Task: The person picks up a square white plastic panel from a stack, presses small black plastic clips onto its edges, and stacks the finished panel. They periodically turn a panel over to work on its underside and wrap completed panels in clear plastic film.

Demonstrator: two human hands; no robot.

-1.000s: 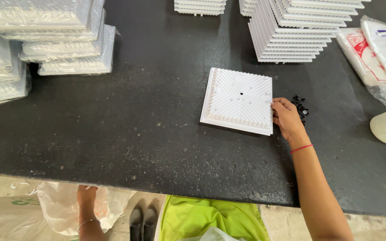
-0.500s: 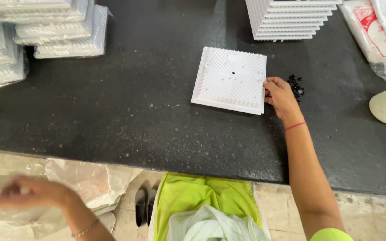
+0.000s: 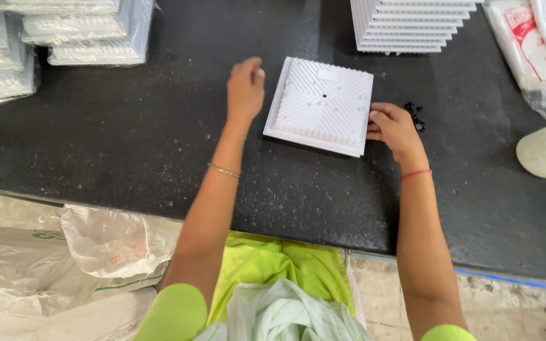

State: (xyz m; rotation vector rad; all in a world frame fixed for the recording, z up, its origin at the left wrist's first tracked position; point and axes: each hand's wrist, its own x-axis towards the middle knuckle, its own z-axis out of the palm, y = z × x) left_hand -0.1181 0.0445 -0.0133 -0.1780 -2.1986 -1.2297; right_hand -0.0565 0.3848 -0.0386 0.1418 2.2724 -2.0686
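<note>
White ribbed square panel (image 3: 322,104) lies flat on the black speckled table (image 3: 127,145); right hand (image 3: 392,128) pinches its edge, left hand (image 3: 245,88) hovers beside, fingers loosely curled.

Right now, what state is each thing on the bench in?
White square ribbed plastic panel: flat on the black table.
Left hand: open, beside the panel's left edge.
Right hand: touching its right edge.
Small black parts: loose pile.
White panel stack: stacked.

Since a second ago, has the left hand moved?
Yes. The left hand has come up from below the table edge onto the black table, now beside the white ribbed panel.
</note>
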